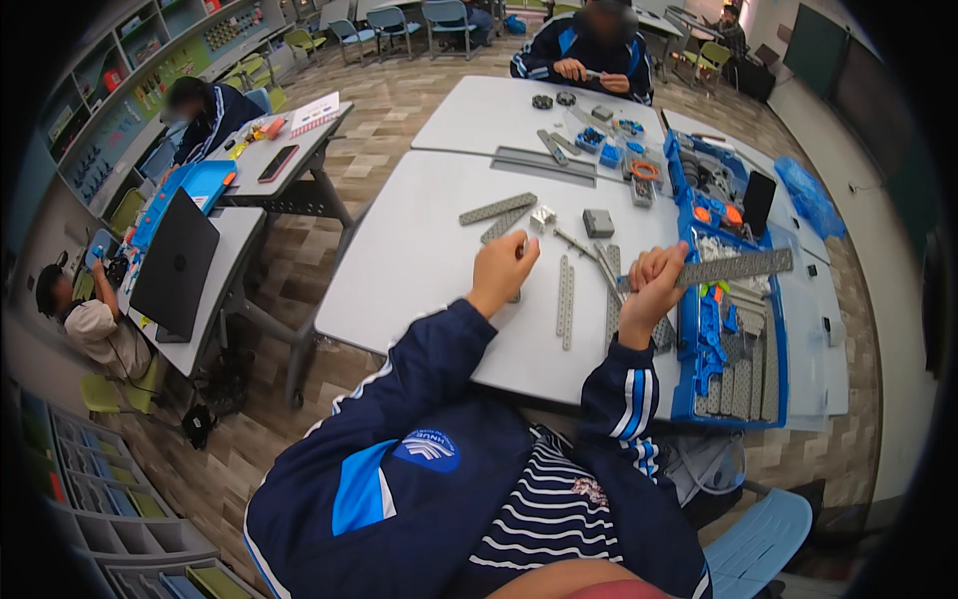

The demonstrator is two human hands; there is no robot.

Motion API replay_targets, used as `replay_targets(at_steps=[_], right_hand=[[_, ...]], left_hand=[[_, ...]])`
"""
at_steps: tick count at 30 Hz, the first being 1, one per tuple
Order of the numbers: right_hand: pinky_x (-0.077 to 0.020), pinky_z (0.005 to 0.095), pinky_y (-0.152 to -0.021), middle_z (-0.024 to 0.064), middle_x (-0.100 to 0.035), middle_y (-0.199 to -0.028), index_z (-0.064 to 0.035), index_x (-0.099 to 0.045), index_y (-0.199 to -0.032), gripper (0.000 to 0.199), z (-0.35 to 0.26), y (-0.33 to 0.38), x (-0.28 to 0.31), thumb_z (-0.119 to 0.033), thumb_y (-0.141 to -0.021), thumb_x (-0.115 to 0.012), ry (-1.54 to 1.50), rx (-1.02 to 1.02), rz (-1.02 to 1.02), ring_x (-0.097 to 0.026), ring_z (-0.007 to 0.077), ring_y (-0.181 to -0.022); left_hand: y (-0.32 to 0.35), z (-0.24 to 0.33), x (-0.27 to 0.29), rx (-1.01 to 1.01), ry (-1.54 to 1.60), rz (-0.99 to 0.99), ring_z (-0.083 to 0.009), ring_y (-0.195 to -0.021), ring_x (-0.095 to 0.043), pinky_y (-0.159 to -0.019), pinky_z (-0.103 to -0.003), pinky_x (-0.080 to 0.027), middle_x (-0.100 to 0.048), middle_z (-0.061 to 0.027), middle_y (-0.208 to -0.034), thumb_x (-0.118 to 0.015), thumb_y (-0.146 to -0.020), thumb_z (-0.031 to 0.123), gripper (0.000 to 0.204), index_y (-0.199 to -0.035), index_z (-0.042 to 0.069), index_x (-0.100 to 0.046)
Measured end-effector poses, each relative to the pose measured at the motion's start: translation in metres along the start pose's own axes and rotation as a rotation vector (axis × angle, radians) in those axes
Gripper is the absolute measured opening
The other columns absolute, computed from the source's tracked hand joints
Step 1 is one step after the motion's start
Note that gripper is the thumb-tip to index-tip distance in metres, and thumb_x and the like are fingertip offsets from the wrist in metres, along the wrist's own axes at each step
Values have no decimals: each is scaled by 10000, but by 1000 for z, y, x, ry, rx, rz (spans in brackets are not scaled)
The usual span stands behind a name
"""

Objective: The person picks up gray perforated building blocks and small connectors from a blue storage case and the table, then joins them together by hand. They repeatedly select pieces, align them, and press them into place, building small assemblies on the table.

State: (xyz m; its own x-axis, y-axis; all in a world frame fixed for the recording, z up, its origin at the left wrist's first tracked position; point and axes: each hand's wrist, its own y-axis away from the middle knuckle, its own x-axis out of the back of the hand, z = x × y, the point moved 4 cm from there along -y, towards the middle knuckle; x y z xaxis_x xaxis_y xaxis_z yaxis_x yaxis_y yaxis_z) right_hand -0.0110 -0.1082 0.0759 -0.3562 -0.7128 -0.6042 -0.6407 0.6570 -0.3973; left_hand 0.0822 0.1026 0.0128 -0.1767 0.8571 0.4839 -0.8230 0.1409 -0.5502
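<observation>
The right hand (651, 283) is raised just above the white table (419, 250), its fingers curled into a tight fist around one end of a long grey perforated strip (733, 267). The strip is flat, narrow and dotted with rows of small holes; it sticks out sideways from the fist toward the person's right, nearly level, and reaches over the open blue parts case (726, 299). The left hand (502, 272) rests on the table with the wrist bent and the fingers bunched downward, pinching a small pale piece (523, 246) whose shape is too small to make out. Both forearms come up from the lower edge in dark blue sleeves with white stripes at the cuff. Between and around the hands lie more grey strips: two short ones (499, 212) angled side by side beyond the left hand, a pair of long thin ones (566, 299) lying upright between the hands, and a loose heap just beside the right fist. A small grey block (599, 223) and a small white bracket (543, 216) sit a little farther out. The blue case holds more grey strips and blue and orange pieces. Across the table another person (589, 50) in a dark blue jacket handles small parts. To the left, a closed black laptop (178, 262) stands on a neighbouring desk.
</observation>
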Motion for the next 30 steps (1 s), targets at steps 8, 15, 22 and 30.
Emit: replay_targets(at_steps=[8, 15, 22, 30], right_hand=[[-236, 256, -462, -36, -279, -580, -133, -370, -701, 468, 7, -5, 37, -402, -1077, -441, -451, -331, -87, -252, 81, -479], [-260, 240, -486, -41, -298, -607, -108, -432, -755, 419, -20, 10, 50, -373, -1078, -450, -343, -389, -64, -274, 68, -500], [-257, 243, -480, -35, -290, -596, -116, -408, -753, 448, -7, 16, 44, -426, -1075, -436, -410, -377, -58, -274, 77, -499], [-232, 243, -444, -34, -290, -584, -128, -397, -752, 428, -5, 27, 15, -398, -1081, -445, -288, -197, 75, -238, 71, -468]], left_hand=[[-22, -54, -52, -284, -419, -73, -338, -953, -591, -756, -471, -524, -626, -126, -921, -699, -867, 271, 234, -869, 46, -635], [-32, -37, -33, -256, -212, -59, -281, -915, -583, -812, -401, -498, -642, -93, -941, -700, -897, 150, 119, -971, 59, -680], [34, 70, -33, -142, 507, -438, -128, -886, -662, -698, -269, -503, -716, -34, -996, -651, -967, 144, 169, -1103, 68, -717], [56, 114, -17, -166, 447, -288, -224, -700, -658, -605, -314, -517, -674, -105, -885, -648, -931, 69, 74, -970, 20, -687]])
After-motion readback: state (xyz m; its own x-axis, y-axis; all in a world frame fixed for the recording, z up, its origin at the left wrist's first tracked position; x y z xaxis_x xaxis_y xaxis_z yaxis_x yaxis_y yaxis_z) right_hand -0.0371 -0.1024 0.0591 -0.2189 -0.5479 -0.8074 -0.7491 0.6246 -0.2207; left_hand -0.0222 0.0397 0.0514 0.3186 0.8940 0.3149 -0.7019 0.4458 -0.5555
